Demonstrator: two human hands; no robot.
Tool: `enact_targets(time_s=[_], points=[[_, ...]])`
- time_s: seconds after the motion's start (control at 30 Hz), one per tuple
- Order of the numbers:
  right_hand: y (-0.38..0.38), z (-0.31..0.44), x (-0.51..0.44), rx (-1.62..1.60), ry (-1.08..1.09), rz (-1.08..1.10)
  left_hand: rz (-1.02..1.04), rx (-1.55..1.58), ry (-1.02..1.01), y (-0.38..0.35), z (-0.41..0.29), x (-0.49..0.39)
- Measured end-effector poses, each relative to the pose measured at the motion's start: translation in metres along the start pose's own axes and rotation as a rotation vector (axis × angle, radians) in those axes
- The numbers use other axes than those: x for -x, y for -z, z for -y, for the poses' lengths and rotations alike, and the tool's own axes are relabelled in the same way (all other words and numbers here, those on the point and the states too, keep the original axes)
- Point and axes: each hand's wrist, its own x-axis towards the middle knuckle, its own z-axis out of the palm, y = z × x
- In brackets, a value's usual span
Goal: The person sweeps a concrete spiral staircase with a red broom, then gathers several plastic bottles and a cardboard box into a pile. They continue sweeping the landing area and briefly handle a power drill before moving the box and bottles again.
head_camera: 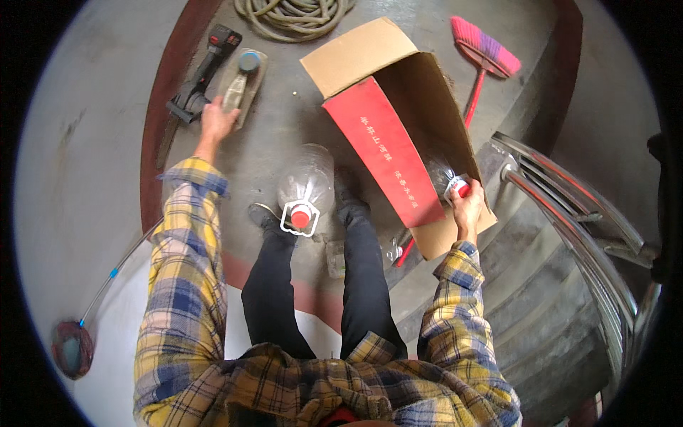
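Note:
My left hand (217, 121) is at the near end of a clear plastic jug (251, 88) with a blue cap, thumb and fingers against it; whether they have closed on it is unclear. My right hand (468, 207) grips the red-capped neck of a clear plastic bottle (442, 173), whose body goes into an open cardboard box (448, 101). The box lies tilted, with a red printed side (381, 152) bearing writing. Between the hands, in front of my feet, stands a large clear jug (307, 176) with a red cap and white carrying ring.
A cordless power saw (205, 72) lies left of the blue-capped jug. Beyond are a coiled hose (296, 16) and a pink-and-purple broom (485, 48). A metal railing (576, 213) and steps (512, 304) are at right. Small clear containers (336, 259) sit by my legs; a net (73, 349) lies left.

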Motion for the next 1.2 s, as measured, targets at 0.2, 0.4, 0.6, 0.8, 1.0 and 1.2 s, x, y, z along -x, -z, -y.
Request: enact_targets(time_s=[0.2, 0.4, 0.6, 0.8, 1.0, 1.2], points=[[0.001, -0.013, -0.006, -0.063, -0.118, 0.038, -0.013, 0.261, 0.058, 0.019, -0.021, 0.013], [0.001, -0.021, -0.003, -0.085, -0.014, 0.057, 0.241, 0.629, 0.162, 0.116, -0.078, 0.087], [0.009, 0.004, 0.035, -0.032, 0.273, 0.143, 0.205, 0.864, 0.195, 0.197, -0.184, 0.171], [0.006, 0.051, 0.124, 0.028, 0.347, 0.118, 0.176, 1.269, 0.211, 0.219, -0.272, 0.204], [-0.014, 0.051, 0.148, 0.103, 0.336, 0.154, 0.167, 1.561, 0.194, 0.225, -0.343, 0.212], [-0.029, 0.061, 0.151, 0.122, 0.36, 0.164, 0.189, 1.561, 0.164, 0.226, -0.39, 0.232]])
